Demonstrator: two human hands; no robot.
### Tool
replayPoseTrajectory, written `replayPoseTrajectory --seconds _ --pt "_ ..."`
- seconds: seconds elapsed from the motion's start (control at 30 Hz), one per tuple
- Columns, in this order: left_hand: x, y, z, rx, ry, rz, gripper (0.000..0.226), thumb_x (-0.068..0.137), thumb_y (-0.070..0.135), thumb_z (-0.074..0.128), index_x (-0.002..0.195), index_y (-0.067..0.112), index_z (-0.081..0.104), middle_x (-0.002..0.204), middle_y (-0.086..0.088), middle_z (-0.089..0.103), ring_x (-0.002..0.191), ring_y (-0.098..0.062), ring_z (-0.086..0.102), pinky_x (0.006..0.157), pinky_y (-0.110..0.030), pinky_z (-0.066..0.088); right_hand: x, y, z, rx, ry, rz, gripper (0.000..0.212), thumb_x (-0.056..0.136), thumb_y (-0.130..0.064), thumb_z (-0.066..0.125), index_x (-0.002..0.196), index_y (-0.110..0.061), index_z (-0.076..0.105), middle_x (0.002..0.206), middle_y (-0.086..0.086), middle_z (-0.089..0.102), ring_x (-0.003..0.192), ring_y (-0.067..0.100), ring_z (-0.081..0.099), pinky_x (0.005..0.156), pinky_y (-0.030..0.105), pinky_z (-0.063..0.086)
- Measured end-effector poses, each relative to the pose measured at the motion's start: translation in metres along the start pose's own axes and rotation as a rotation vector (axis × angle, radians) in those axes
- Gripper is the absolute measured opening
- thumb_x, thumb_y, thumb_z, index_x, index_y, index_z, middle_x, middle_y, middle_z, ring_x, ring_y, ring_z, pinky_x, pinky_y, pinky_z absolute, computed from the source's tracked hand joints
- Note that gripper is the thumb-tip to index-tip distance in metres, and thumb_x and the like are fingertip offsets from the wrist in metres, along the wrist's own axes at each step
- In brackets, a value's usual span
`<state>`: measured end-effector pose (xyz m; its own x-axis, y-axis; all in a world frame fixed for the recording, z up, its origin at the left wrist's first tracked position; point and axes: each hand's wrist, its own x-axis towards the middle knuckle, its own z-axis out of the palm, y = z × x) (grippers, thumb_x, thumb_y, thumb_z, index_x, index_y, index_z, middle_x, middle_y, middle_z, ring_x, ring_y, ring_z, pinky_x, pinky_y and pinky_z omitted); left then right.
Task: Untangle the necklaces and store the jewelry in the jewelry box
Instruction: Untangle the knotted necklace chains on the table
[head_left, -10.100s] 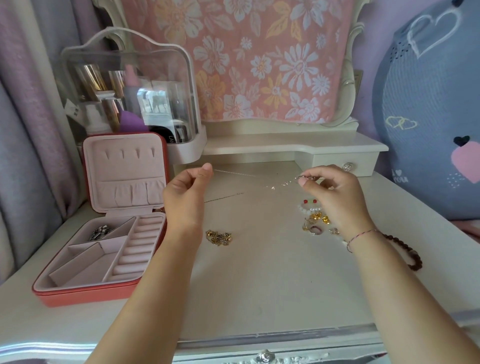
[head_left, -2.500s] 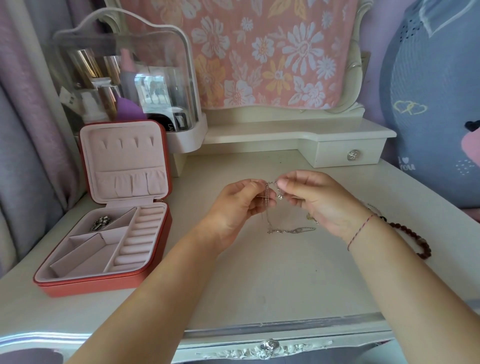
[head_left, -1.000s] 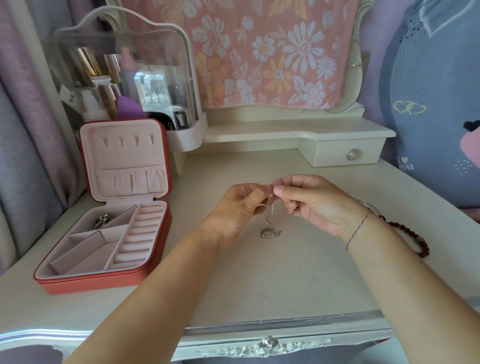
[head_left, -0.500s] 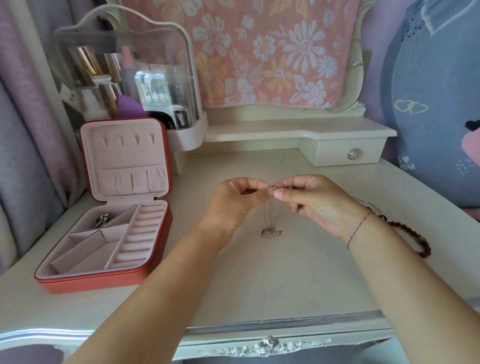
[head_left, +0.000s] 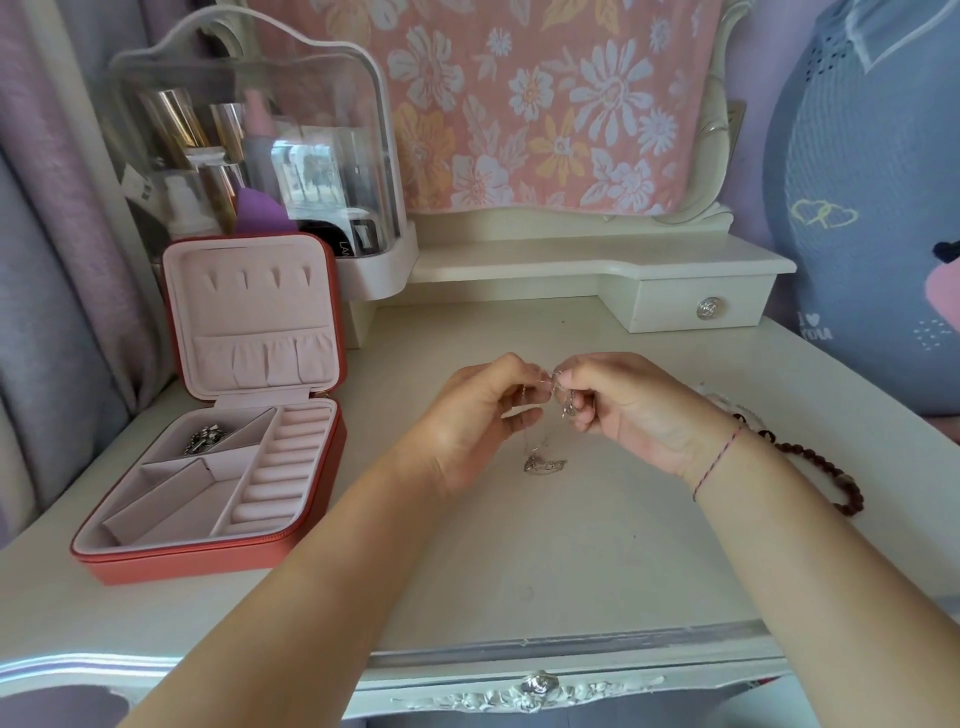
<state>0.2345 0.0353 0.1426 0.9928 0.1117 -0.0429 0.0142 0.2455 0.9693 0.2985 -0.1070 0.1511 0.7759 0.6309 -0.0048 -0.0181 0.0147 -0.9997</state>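
The carved front edge of a white tabletop (head_left: 519, 582) is lying nearest, with a small silver knob (head_left: 537, 685) set in its trim. Two bare forearms are reaching forward across it.

Over the middle of the tabletop, the left hand (head_left: 483, 421) and the right hand (head_left: 628, 410) are meeting with fingertips almost touching. Each grip is pinched together on a thin silver necklace (head_left: 543, 464). Its fine chain is hanging down between the two hands, and its pendant is resting on the tabletop just below them. A thin red thread (head_left: 719, 460) is circling the right wrist.

To the left, well apart from the hands, a coral jewelry box (head_left: 182, 564) is sitting open with its pink-lined lid standing upright. A tangle of silver jewelry (head_left: 202, 441) is lying in its back left compartment, and a row of ring rolls is running down its right side.

To the right, a brown bead bracelet (head_left: 810, 460) is lying on the tabletop, partly hidden behind the right forearm.

Farther back, a small drawer (head_left: 675, 309) with a round knob is sitting under a low shelf. A clear cosmetics case (head_left: 249, 130) holding bottles is standing behind the jewelry box. A pink floral cloth (head_left: 545, 104) is hanging at the back, a blue cushion (head_left: 872, 182) is leaning at the far right, and a lilac curtain (head_left: 47, 260) is hanging at the far left.
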Motion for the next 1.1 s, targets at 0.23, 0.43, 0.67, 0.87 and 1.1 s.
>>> replayPoseTrajectory --seconds 0.23,0.43,0.67,0.87,1.1 --pt "0.003 -0.001 -0.007 -0.133 -0.118 -0.083 0.015 0.058 0.019 0.047 0.063 0.01 0.058 0.093 -0.014 0.059 0.088 -0.022 0.055 0.084 -0.036 0.042 0.0 0.002 -0.004 -0.037 -0.028 -0.032 0.012 0.073 -0.016 0.06 0.062 -0.016 0.062 0.061 -0.002 0.049 0.057 0.01 0.04 0.054 0.019 0.035" --pt "0.003 -0.001 -0.01 -0.18 -0.251 -0.052 0.017 0.061 0.02 0.037 0.06 0.014 0.052 0.084 -0.008 0.06 0.085 -0.02 0.054 0.084 -0.037 0.042 -0.001 0.0 -0.005 -0.031 -0.033 -0.056 0.009 0.069 -0.021 0.061 0.07 -0.012 0.059 0.074 0.006 0.05 0.054 0.007 0.042 0.054 0.017 0.038" --pt "0.003 -0.001 -0.01 -0.243 -0.275 -0.076 0.024 0.068 0.023 0.031 0.057 0.014 0.051 0.075 -0.006 0.06 0.081 -0.019 0.053 0.082 -0.038 0.04 -0.003 -0.002 -0.005 -0.006 -0.06 -0.043 0.017 0.086 -0.006 0.06 0.07 -0.012 0.061 0.066 -0.002 0.057 0.052 0.006 0.043 0.059 0.02 0.036" --pt "0.003 0.001 -0.013 -0.192 -0.237 -0.027 0.017 0.073 0.022 0.052 0.057 0.019 0.045 0.078 -0.001 0.056 0.074 -0.015 0.055 0.08 -0.033 0.043 -0.001 -0.004 -0.008 0.091 0.037 -0.01 0.021 0.089 -0.004 0.057 0.071 -0.013 0.059 0.063 0.0 0.046 0.052 0.008 0.041 0.054 0.017 0.037" --pt "0.01 -0.003 -0.011 -0.075 0.175 0.028 0.022 0.086 -0.003 0.06 0.07 0.011 0.054 0.064 0.0 0.052 0.06 -0.011 0.052 0.062 -0.021 0.048 -0.001 -0.005 -0.012 0.161 0.085 -0.005 0.02 0.088 -0.003 0.059 0.07 -0.013 0.059 0.061 -0.001 0.045 0.051 0.009 0.041 0.057 0.02 0.035"
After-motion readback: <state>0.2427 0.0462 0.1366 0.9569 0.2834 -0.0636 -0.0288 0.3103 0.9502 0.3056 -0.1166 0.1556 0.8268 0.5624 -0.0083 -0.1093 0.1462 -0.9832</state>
